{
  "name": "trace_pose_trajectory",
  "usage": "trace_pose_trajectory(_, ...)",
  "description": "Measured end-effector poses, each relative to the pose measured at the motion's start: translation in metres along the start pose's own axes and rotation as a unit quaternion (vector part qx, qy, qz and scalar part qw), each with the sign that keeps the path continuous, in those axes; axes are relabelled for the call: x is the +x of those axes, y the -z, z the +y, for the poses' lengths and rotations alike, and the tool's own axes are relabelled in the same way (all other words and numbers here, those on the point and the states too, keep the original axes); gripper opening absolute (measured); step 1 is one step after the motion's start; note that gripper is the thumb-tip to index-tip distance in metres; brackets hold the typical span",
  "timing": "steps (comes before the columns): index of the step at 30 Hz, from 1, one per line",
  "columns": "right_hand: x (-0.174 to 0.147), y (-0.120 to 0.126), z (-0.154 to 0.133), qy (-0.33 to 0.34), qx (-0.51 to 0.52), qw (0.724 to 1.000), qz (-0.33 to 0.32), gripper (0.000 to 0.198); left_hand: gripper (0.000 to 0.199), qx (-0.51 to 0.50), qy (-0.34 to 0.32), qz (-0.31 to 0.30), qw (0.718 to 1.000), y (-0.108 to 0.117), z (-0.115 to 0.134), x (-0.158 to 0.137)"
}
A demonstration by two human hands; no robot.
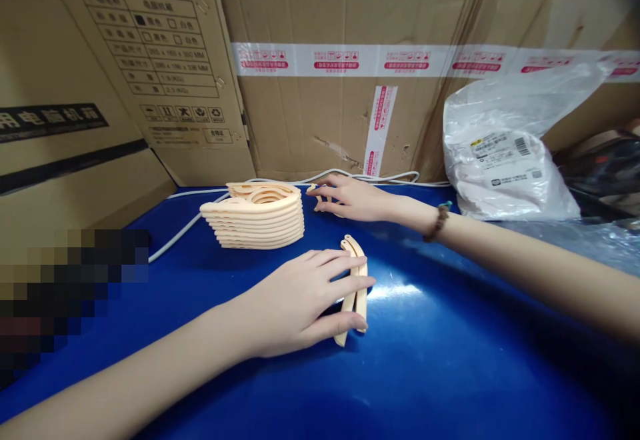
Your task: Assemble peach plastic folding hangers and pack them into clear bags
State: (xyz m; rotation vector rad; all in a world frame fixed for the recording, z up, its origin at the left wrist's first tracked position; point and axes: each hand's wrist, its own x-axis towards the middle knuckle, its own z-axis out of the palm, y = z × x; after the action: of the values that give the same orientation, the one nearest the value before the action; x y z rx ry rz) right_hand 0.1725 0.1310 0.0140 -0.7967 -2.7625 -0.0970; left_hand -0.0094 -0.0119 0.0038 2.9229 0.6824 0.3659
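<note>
Where cardboard boxes (300, 0) wall in a glossy blue surface (450, 373), the head view shows the left hand (303, 300), fingers spread across two slim, curved cream pieces (361, 303) near a ridged cream stack (255, 228); the right hand (355, 199) curls at small cream bits (318, 203), its grip unclear.

A dark brown, bumpy band (434, 227), soft-looking like a fabric hair tie, circles the right wrist, and from here I can make out a small teal piece (445, 206) at its upper end. The right hand (353, 198) and the left hand (320, 293) are bare and slim-fingered, and both slender forearms are bare too.
</note>
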Motion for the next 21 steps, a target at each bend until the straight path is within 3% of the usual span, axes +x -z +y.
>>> trace_pose_trajectory(4, 0.014, -0.011, 0.013, 0.002, 0.01, 0.999, -0.033, 0.037, 0.044, 0.004, -0.002, -0.006, 1.0, 0.0, 0.0, -0.001)
trace_pose_trajectory(6, 0.007, -0.013, 0.016, 0.0, 0.015, 0.999, -0.047, 0.035, 0.044, 0.005, -0.001, -0.012, 1.0, 0.0, 0.0, -0.002)
trace_pose_trajectory(9, -0.015, -0.013, 0.014, -0.034, 0.02, 0.998, -0.044, 0.048, 0.043, 0.005, -0.002, -0.013, 1.0, 0.0, 0.0, -0.004)
trace_pose_trajectory(14, -0.059, -0.005, -0.012, -0.07, 0.034, 0.996, -0.046, 0.058, 0.045, 0.009, -0.002, -0.007, 1.0, -0.002, -0.001, -0.003)
trace_pose_trajectory(18, -0.076, 0.012, -0.036, -0.047, 0.071, 0.995, -0.05, 0.046, 0.043, 0.012, -0.008, -0.006, 1.0, -0.002, -0.001, -0.002)
trace_pose_trajectory(21, -0.078, 0.024, -0.043, -0.052, 0.118, 0.992, -0.006, 0.037, 0.042, 0.018, -0.014, -0.006, 1.0, -0.002, 0.0, -0.002)
